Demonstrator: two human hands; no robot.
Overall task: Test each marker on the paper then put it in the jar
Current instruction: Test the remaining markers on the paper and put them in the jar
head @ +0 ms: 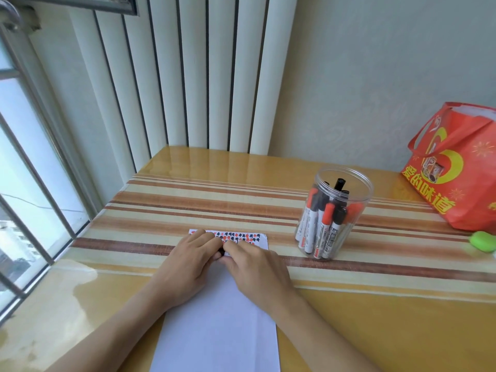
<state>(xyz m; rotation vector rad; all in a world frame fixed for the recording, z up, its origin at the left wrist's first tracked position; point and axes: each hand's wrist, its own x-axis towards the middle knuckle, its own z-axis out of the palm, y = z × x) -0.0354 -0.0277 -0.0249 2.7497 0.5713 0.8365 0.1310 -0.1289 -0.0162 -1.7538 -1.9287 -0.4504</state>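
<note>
Layout of the striped glossy wooden table (188, 200)

A white paper sheet (220, 331) is laid at the near middle of the table; both hands, left hand (188, 260) and right hand (257, 267), are met over its far part, a small black marker (221, 251) held between them. A clear plastic jar (334, 213) holding markers is stood to the right, with an orange-red printed bag (461, 170) further right and behind, a small green object (483, 241) before it.

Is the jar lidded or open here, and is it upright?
Open and upright: the jar shows a bare round rim with no lid, and capped markers stand inside it.
</note>
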